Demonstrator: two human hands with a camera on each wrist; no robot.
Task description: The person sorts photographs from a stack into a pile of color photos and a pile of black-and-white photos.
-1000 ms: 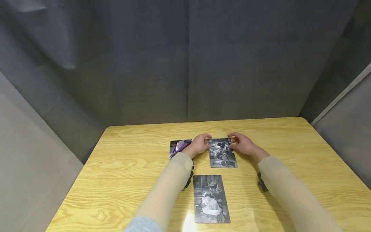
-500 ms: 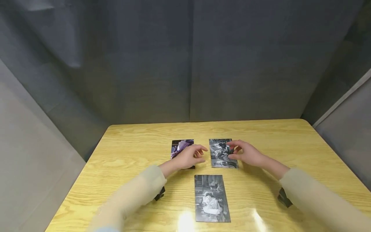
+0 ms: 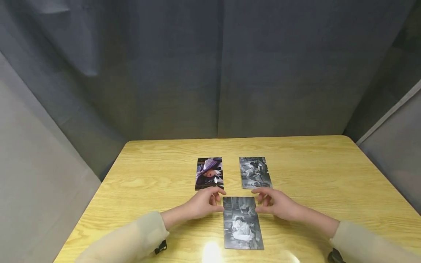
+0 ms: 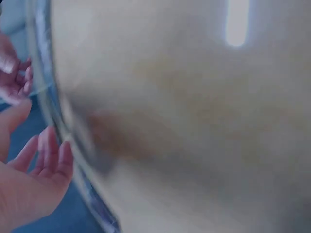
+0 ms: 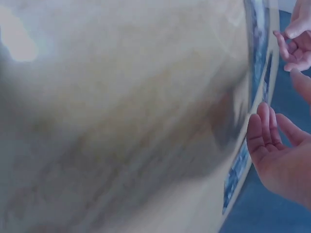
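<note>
One yellow wooden desk with wavy grain, set in front of a dark grey cloth wall. Three photo cards flat on the desk, none touching another. Nearest and biggest in view: one black-and-white photo card, standing tall, close to the near edge in the middle. Farther back on the right: one more grey black-and-white photo card. Farther back on the left: one purple and black photo card. No words or labels to read on any card.

Two hands, both in pale beige sleeves. Left hand at the top left corner of the nearest card, grip loose and spread, fingertips right at the card's edge, holding nothing. Right hand at the top right corner of the same card, grip also loose and spread, holding nothing. Wrist views too blurred to add more.
</note>
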